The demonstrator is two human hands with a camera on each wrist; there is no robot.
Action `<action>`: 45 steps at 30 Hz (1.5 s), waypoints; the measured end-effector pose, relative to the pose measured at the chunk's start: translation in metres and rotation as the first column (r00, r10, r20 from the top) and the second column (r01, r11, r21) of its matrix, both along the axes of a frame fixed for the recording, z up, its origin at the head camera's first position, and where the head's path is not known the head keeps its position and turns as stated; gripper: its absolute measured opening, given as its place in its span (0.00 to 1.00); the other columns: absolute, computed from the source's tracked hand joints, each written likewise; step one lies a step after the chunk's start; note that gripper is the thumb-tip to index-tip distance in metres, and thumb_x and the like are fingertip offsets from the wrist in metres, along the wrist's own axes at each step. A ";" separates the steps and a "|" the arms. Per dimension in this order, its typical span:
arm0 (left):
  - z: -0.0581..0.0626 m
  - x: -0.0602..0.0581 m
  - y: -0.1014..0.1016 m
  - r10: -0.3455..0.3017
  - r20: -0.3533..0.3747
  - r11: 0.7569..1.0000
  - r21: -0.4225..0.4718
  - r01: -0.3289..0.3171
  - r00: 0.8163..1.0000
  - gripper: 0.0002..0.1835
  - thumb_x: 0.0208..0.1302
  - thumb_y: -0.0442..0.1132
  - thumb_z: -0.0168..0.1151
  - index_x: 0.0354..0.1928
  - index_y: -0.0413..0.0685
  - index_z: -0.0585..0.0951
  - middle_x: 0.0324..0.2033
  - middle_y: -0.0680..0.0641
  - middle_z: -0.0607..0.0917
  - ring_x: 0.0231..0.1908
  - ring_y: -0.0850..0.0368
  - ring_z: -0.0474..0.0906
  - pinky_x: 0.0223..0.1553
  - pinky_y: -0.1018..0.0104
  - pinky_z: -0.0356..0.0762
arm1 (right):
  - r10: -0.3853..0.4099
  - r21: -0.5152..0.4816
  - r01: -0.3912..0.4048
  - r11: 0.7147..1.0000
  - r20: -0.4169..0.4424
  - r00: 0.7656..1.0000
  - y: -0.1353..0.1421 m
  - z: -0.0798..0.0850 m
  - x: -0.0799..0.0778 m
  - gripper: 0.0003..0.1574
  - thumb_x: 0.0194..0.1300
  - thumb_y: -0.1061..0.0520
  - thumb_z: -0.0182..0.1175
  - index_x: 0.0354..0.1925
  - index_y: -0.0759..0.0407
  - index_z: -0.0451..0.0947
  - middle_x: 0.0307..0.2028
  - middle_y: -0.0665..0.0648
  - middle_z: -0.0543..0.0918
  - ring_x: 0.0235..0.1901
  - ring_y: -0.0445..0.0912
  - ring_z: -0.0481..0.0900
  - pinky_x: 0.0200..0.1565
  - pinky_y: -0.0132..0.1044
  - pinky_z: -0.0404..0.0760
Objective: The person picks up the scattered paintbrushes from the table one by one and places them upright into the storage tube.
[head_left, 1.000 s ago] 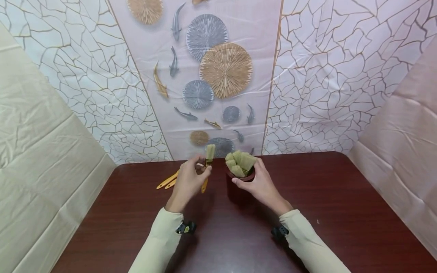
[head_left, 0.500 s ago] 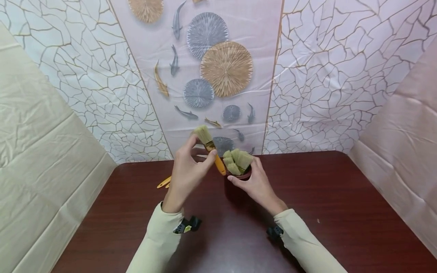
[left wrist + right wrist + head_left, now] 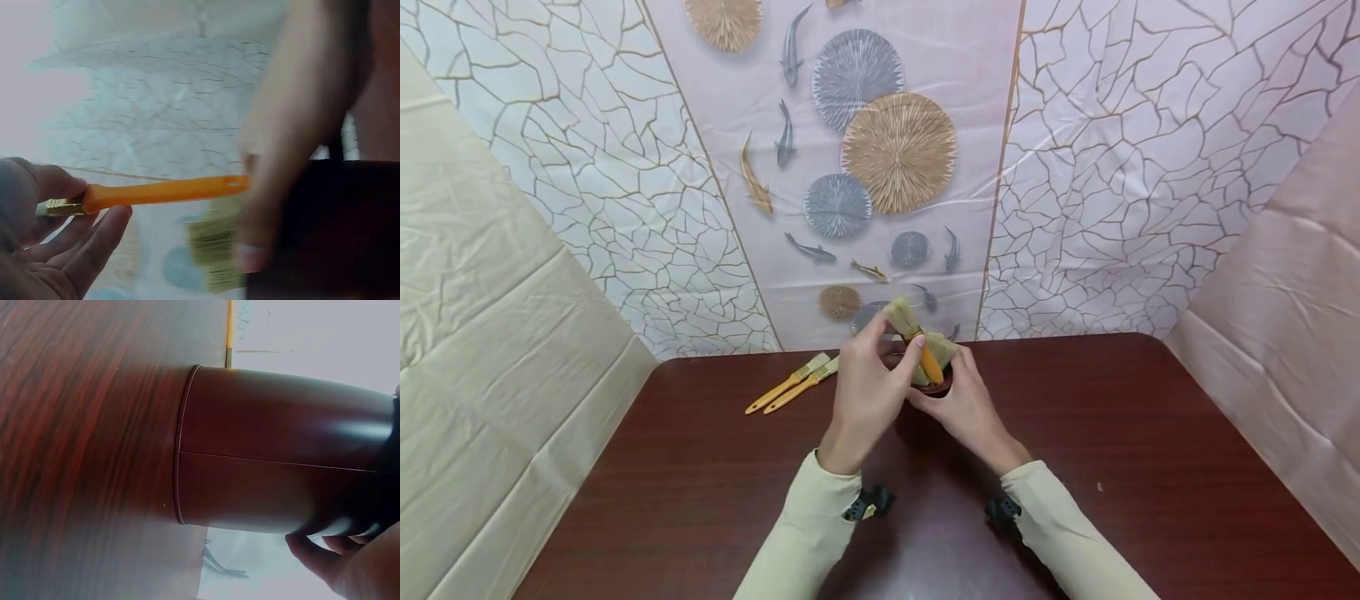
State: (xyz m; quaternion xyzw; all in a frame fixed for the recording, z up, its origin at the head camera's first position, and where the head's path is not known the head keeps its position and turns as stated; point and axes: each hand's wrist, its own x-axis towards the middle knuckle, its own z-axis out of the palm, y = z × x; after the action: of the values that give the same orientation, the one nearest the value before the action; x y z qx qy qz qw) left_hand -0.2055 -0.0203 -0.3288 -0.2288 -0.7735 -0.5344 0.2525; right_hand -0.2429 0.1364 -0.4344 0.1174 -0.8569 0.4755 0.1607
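Near the centre of the head view, the left hand has a paintbrush pinched between thumb and fingers, the gap closed down to the brush's own thickness. The grip sits high on it, where the yellow-orange handle meets the metal band, as the lower left of the left wrist view also shows. The pale bristles stand up past the fingertips, and the handle slants down toward the right of the frame, ending over the mouth of a dark red-brown container. Whether the handle's tip is inside the rim or in front of it, I cannot tell.

Just right of centre, the right hand grips that container near its top, the thumb on the near side and the fingers curled round the far side. In the right wrist view its smooth wall runs sideways across the frame, the base resting on the dark wood table. Pale bristles of brushes in the container show beside the held handle; the left hand covers part of them.

Left of centre in the head view, 2 more brushes lie side by side, handles toward the lower left, bristles toward the upper right.
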 end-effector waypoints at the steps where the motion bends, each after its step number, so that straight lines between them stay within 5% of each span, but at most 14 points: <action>1: -0.004 -0.001 0.001 0.012 0.005 1.000 -0.005 -0.012 1.000 0.11 0.66 0.38 0.66 0.47 0.45 0.79 0.41 0.47 0.86 0.36 0.59 0.87 0.34 0.72 0.82 | -0.001 0.006 0.001 1.000 -0.005 1.000 0.000 0.000 0.000 0.56 0.50 0.36 0.75 0.71 0.49 0.62 0.62 0.56 0.66 0.55 0.51 0.72 0.57 0.50 0.73; 5: -0.013 -0.004 0.004 0.034 0.009 0.999 -0.009 -0.034 0.999 0.09 0.67 0.36 0.65 0.46 0.44 0.77 0.42 0.46 0.84 0.39 0.57 0.87 0.36 0.73 0.82 | -0.010 0.025 0.011 1.000 -0.018 1.000 -0.001 -0.001 0.000 0.56 0.50 0.39 0.76 0.71 0.50 0.62 0.61 0.56 0.66 0.55 0.52 0.73 0.57 0.50 0.73; 12: -0.012 -0.001 0.006 0.055 -0.034 0.997 -0.049 -0.057 0.998 0.09 0.68 0.36 0.63 0.46 0.44 0.77 0.40 0.48 0.82 0.41 0.57 0.86 0.39 0.71 0.82 | -0.029 0.037 0.031 0.999 -0.033 0.999 0.000 0.000 0.000 0.56 0.49 0.39 0.77 0.70 0.52 0.63 0.61 0.57 0.67 0.56 0.53 0.72 0.57 0.52 0.72; 18: -0.010 0.005 0.011 0.115 -0.008 0.975 -0.188 -0.115 0.993 0.09 0.67 0.38 0.66 0.47 0.48 0.79 0.40 0.51 0.84 0.40 0.60 0.86 0.39 0.67 0.83 | -0.022 0.061 0.024 0.998 -0.038 0.999 0.001 0.000 0.000 0.54 0.51 0.44 0.77 0.70 0.55 0.63 0.61 0.58 0.67 0.56 0.54 0.72 0.57 0.52 0.73; 28: -0.023 0.008 0.031 0.137 0.033 0.911 -0.398 -0.113 0.990 0.05 0.68 0.41 0.65 0.41 0.50 0.81 0.30 0.55 0.82 0.24 0.62 0.75 0.27 0.65 0.74 | -0.011 0.120 0.023 0.993 -0.100 0.995 0.004 -0.001 0.001 0.28 0.70 0.59 0.57 0.65 0.62 0.66 0.63 0.62 0.66 0.57 0.56 0.73 0.55 0.53 0.75; 37: -0.027 0.001 0.027 0.203 0.034 0.848 -0.505 -0.159 0.979 0.08 0.72 0.42 0.60 0.40 0.44 0.79 0.26 0.49 0.82 0.30 0.53 0.83 0.31 0.57 0.80 | -0.031 0.105 0.036 0.994 -0.050 0.998 0.001 0.001 0.000 0.42 0.59 0.57 0.68 0.68 0.61 0.64 0.64 0.62 0.65 0.55 0.57 0.74 0.51 0.53 0.76; 45: -0.026 -0.009 0.017 0.171 0.144 0.843 -0.534 -0.068 0.975 0.07 0.66 0.41 0.66 0.42 0.47 0.81 0.30 0.50 0.83 0.26 0.58 0.78 0.27 0.66 0.73 | -0.034 0.098 0.034 0.995 0.000 0.999 0.002 0.002 0.001 0.50 0.56 0.49 0.71 0.71 0.55 0.60 0.62 0.60 0.65 0.52 0.55 0.73 0.51 0.51 0.76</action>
State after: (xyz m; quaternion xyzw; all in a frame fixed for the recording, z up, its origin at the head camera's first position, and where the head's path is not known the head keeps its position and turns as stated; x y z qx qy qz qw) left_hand -0.2144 -0.0029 -0.3545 -0.1893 -0.9229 -0.3046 0.1397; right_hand -0.2423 0.1379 -0.4320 0.1101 -0.8812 0.4302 0.1620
